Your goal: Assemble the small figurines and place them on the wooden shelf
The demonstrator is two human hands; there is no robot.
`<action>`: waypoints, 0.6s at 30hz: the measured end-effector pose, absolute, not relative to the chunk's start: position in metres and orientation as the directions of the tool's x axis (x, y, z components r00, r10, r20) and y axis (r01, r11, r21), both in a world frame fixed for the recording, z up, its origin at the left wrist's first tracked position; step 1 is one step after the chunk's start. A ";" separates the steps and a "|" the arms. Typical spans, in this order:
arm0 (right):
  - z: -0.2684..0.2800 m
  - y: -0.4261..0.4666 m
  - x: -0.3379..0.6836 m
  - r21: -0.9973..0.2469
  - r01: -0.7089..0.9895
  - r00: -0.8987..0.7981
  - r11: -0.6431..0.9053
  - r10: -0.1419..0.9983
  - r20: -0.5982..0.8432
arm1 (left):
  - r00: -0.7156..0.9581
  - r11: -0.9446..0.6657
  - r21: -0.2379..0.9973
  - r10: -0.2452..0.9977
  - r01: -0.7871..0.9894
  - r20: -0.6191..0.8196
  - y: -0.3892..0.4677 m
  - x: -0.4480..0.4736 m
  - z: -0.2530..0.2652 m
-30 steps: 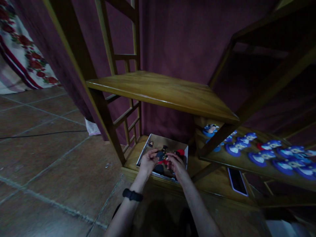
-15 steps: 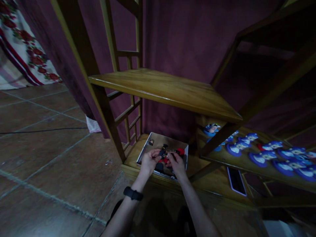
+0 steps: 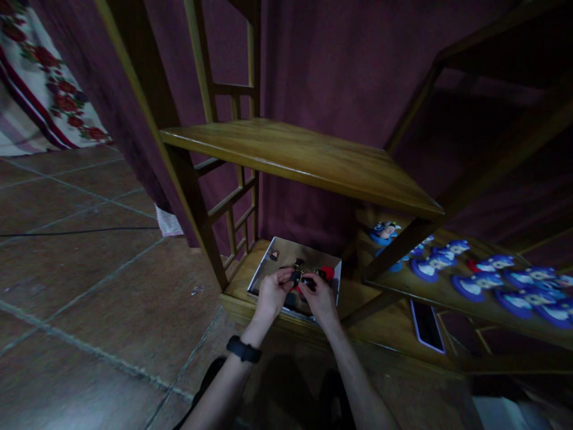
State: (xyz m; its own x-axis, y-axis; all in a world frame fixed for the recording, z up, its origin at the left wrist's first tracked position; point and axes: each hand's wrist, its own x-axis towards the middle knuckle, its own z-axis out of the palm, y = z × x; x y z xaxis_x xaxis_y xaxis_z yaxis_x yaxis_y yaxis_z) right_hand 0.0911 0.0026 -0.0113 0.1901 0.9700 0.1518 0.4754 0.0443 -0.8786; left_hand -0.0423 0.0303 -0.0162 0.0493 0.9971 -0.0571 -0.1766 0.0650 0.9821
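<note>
My left hand (image 3: 274,292) and my right hand (image 3: 320,297) meet over a shallow open box (image 3: 308,255) on the low wooden shelf. Between the fingertips of my left hand is a small dark piece (image 3: 295,276). My right fingers pinch a small black piece (image 3: 308,282) close against it; its kind is too small to tell. Inside the box lie black and red pieces, among them a round red part (image 3: 328,273) near the right wall. One tiny figure part (image 3: 274,255) rests alone in the far left corner. My hands hide the box's near part.
A wooden shelf board (image 3: 295,152) juts out above the box. To the right stand several blue figurines (image 3: 477,285) on a shelf, with a phone (image 3: 427,326) lower down. A wooden post (image 3: 188,215) rises at the left, before a purple curtain (image 3: 322,71).
My right fingers have shifted slightly, and a black piece now shows between them. Less red shows between my hands. My left hand stays nearly in place.
</note>
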 end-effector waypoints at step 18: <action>-0.012 0.001 0.087 -0.819 0.559 0.259 -0.129 0.966 0.025 | 0.082 0.008 0.997 0.997 -0.072 -0.002 0.020 -0.042 -0.008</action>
State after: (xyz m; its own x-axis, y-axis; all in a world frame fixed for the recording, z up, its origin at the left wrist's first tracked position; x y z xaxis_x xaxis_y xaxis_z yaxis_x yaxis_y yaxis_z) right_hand 0.0870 0.0008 -0.0123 0.2591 0.9655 0.0247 0.5593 -0.1292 -0.8188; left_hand -0.0423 0.0196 -0.0084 0.0815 0.9967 -0.0018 -0.0718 0.0077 0.9974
